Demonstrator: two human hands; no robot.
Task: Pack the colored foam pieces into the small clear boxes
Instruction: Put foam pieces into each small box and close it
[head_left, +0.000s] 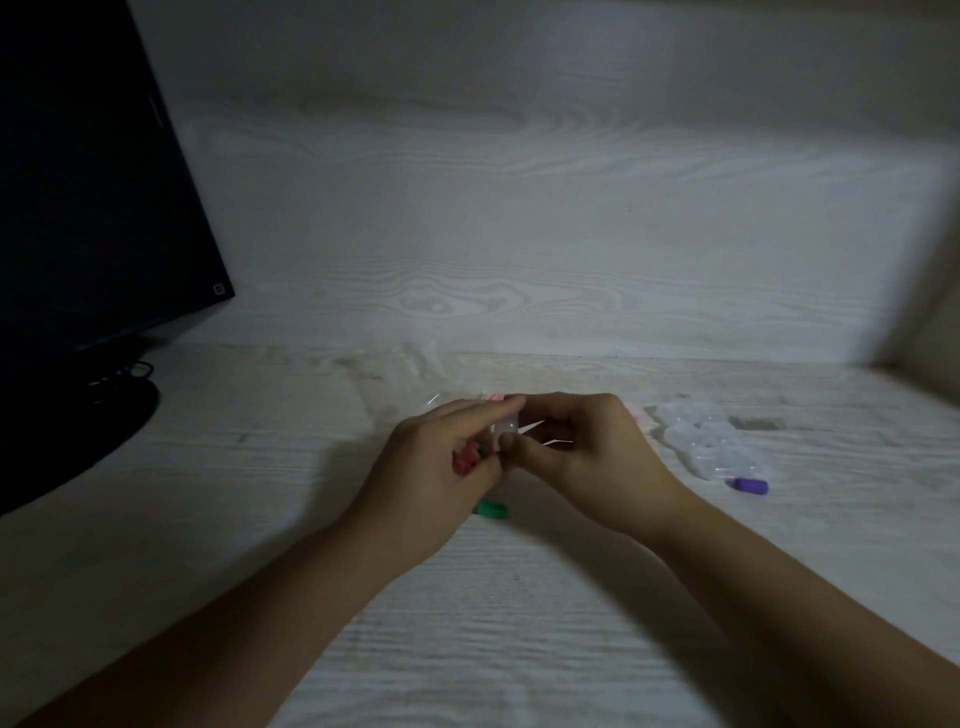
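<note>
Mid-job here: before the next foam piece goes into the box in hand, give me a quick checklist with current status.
1. Small clear box held between left hand and right hand: ok.
2. Box lid open: cannot tell, blurred.
3. Red foam pieces ready in left hand: ok.
4. Green foam piece on the desk within reach: ok.
5. Purple foam piece lies loose beside spare clear boxes: ok.

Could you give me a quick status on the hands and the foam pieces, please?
Left hand holds red foam; both hands pinch a clear box, right hand. Green piece, purple piece loose on desk. Nothing in the way.
</note>
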